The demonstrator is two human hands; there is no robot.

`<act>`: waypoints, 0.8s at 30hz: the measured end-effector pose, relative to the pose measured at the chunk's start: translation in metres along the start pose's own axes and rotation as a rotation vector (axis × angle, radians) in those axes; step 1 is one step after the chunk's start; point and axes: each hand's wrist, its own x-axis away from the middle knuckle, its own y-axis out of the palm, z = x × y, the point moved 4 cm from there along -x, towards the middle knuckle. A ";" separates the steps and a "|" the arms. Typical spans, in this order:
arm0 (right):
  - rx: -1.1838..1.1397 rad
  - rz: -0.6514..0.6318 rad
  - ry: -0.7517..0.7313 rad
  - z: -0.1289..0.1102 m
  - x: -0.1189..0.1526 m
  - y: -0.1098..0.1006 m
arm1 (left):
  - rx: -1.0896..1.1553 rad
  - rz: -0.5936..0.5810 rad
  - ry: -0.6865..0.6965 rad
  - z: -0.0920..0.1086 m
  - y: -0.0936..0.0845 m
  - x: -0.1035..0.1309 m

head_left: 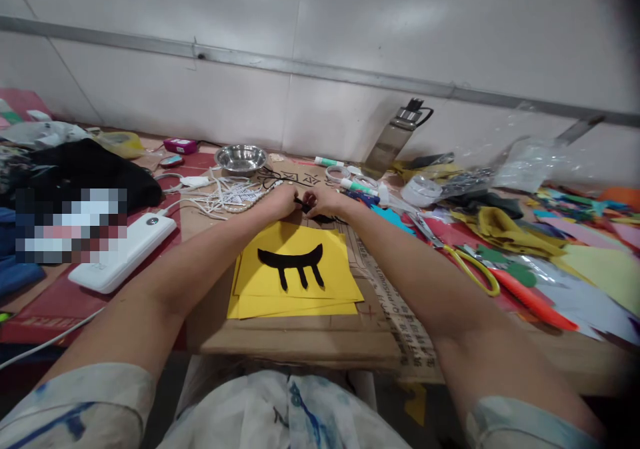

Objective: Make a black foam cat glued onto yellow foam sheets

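Observation:
My left hand [285, 200] and my right hand [323, 202] meet just beyond the top edge of a stack of yellow sheets [345, 284]. Both are closed, fingertips pinching a small black piece [301, 203] between them; its material is too small to tell. More black scraps [325, 219] lie under my right hand. On the top yellow sheet sits a black curved shape [290, 258] with three short black strips [303, 277] pointing down from it, like a closed eye with lashes. The stack rests on brown cardboard [280, 342].
Left of the sheets are a white power bank [123, 252] with a cable and a bundle of white strings [235, 194]. A metal bowl [241, 159] and a water bottle [393, 139] stand behind. Yellow-handled scissors [470, 269], an orange cutter [535, 299] and colored scraps lie right.

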 end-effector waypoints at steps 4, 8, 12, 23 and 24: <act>-0.072 0.043 -0.002 0.004 0.001 0.002 | -0.079 -0.044 0.009 0.004 -0.001 -0.008; -0.138 0.087 0.021 0.010 0.003 0.004 | -0.070 -0.106 -0.010 0.010 -0.005 -0.016; -0.205 0.123 0.038 0.012 0.009 0.006 | 0.043 -0.138 -0.030 0.013 -0.009 -0.016; -0.383 0.194 -0.086 0.006 0.034 -0.010 | 0.606 -0.105 -0.200 -0.002 -0.033 0.037; -0.396 0.186 -0.109 0.003 0.038 -0.011 | 0.641 -0.132 -0.220 -0.003 -0.037 0.044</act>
